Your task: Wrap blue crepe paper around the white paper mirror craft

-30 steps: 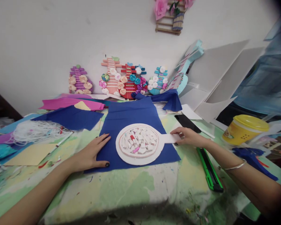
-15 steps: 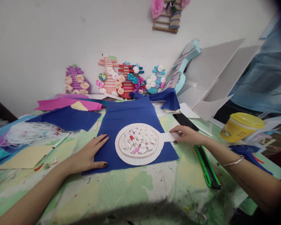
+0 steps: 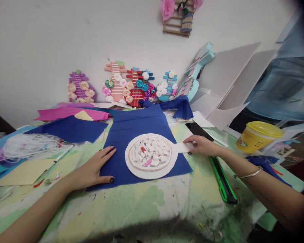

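Observation:
A white round cutout with a short handle (image 3: 130, 168) lies on a sheet of dark blue fabric (image 3: 142, 123). Inside a pencilled ring on its round part is a heap of small white scraps (image 3: 152, 152), with a few red and pink bits among them. My right hand (image 3: 201, 145) grips the end of the handle between thumb and fingers. Flat on the left edge of the fabric rests my left hand (image 3: 97, 167), thumb and fingers spread, holding nothing. Close to my right wrist lies a green utility knife (image 3: 224, 182), and behind that hand a black phone (image 3: 199, 131).
Small decorated guitar shapes (image 3: 135, 84) lean along the wall. White boards (image 3: 233, 74) stand at the back right, near a yellow-lidded tub (image 3: 259, 136). On the left are white string (image 3: 32, 146), a pen (image 3: 59, 158) and yellow paper (image 3: 22, 172).
The view has shifted slightly. My hands keep the same places, the right one on the handle and the left one on the fabric; the cutout looks unmoved on the cloth.

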`<state>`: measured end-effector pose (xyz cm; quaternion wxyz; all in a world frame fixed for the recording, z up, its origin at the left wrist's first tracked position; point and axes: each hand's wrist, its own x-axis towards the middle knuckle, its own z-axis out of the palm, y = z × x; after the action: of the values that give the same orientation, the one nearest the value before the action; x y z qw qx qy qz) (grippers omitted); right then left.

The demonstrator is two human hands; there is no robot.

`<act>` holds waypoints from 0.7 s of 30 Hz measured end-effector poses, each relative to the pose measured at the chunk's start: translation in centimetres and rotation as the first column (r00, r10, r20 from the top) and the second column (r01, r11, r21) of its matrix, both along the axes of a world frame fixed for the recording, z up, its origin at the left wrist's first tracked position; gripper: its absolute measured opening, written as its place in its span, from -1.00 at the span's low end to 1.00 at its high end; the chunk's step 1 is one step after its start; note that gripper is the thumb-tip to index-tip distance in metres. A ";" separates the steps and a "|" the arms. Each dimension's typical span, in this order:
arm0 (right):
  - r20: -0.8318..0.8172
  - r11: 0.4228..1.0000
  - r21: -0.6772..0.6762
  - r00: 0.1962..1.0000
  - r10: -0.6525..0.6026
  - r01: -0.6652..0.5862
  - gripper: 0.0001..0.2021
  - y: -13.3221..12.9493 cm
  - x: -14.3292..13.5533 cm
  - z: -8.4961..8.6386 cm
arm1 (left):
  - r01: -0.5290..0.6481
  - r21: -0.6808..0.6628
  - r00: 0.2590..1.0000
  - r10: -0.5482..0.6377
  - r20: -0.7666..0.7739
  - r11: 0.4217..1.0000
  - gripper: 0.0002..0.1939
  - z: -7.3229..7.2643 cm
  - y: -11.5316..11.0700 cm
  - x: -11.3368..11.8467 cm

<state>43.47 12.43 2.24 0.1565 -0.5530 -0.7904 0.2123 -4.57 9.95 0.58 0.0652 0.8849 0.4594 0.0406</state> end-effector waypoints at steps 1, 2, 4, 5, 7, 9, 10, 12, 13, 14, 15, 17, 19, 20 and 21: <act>-0.002 1.000 0.000 1.000 -0.003 0.003 -0.52 0.0 0.1 0.0 | -0.010 0.000 1.000 0.010 0.003 1.000 -0.05 0.0 0.0 0.0; -0.004 1.000 0.001 1.000 -0.006 0.006 -0.52 0.0 0.2 0.0 | -0.018 0.004 1.000 0.018 0.009 1.000 -0.07 -0.1 0.0 0.0; -0.005 1.000 0.002 1.000 -0.008 0.008 -0.53 0.0 0.3 0.0 | -0.026 0.024 0.999 0.026 0.026 0.999 -0.11 -0.2 0.1 -0.2; -0.005 1.000 0.002 1.000 -0.007 0.007 -0.53 0.0 0.3 0.0 | -0.024 0.036 0.999 0.023 0.033 0.999 -0.12 -0.3 0.1 -0.2; -0.002 1.000 0.001 1.000 0.002 -0.002 -0.53 0.0 0.4 0.0 | -0.015 0.052 0.999 0.013 0.037 0.999 -0.12 -0.5 0.2 -0.3; 0.003 1.000 0.002 1.000 0.018 -0.018 -0.54 0.1 0.5 0.1 | -0.007 0.055 0.999 0.005 0.037 0.998 -0.13 -0.6 0.3 -0.4; 0.007 1.000 0.004 1.000 0.025 -0.025 -0.54 0.1 0.5 0.1 | -0.009 0.050 0.999 0.007 0.034 0.999 -0.12 -0.6 0.3 -0.4; 0.017 0.999 0.004 0.999 0.032 -0.032 -0.54 0.1 0.5 0.1 | -0.020 0.031 1.000 0.019 0.021 0.999 -0.11 -0.6 0.3 -0.4; 0.021 0.999 0.003 0.999 0.032 -0.032 -0.54 0.1 0.5 0.1 | -0.026 0.024 1.000 0.025 0.016 0.999 -0.11 -0.6 0.3 -0.4; 0.023 1.000 0.001 0.999 0.030 -0.030 -0.53 0.1 0.5 0.1 | -0.029 0.024 0.999 0.029 0.014 0.999 -0.11 -0.7 0.3 -0.4; 0.021 1.000 0.000 0.999 0.029 -0.029 -0.53 0.1 0.5 0.2 | -0.027 0.031 1.000 0.027 0.017 0.999 -0.11 -0.7 0.4 -0.4; 0.009 1.000 -0.002 1.000 0.025 -0.025 -0.53 0.0 0.4 0.2 | -0.013 0.054 1.000 0.012 0.029 0.998 -0.12 -0.9 0.4 -0.5; -0.006 1.000 -0.001 1.000 0.027 -0.027 -0.54 0.0 0.5 0.2 | -0.007 0.065 0.999 0.005 0.032 0.998 -0.12 -0.9 0.4 -0.5; -0.011 1.000 -0.001 1.000 0.029 -0.029 -0.54 0.0 0.5 0.2 | -0.009 0.064 1.000 0.007 0.029 0.998 -0.12 -0.9 0.4 -0.5; -0.013 1.000 -0.001 0.999 0.030 -0.030 -0.54 0.0 0.5 0.1 | -0.013 0.061 1.000 0.012 0.025 0.998 -0.12 -0.9 0.4 -0.5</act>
<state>43.97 12.44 2.38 0.1583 -0.5398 -0.7974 0.2184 -5.06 10.36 -0.32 0.0436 0.8830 0.4627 0.0659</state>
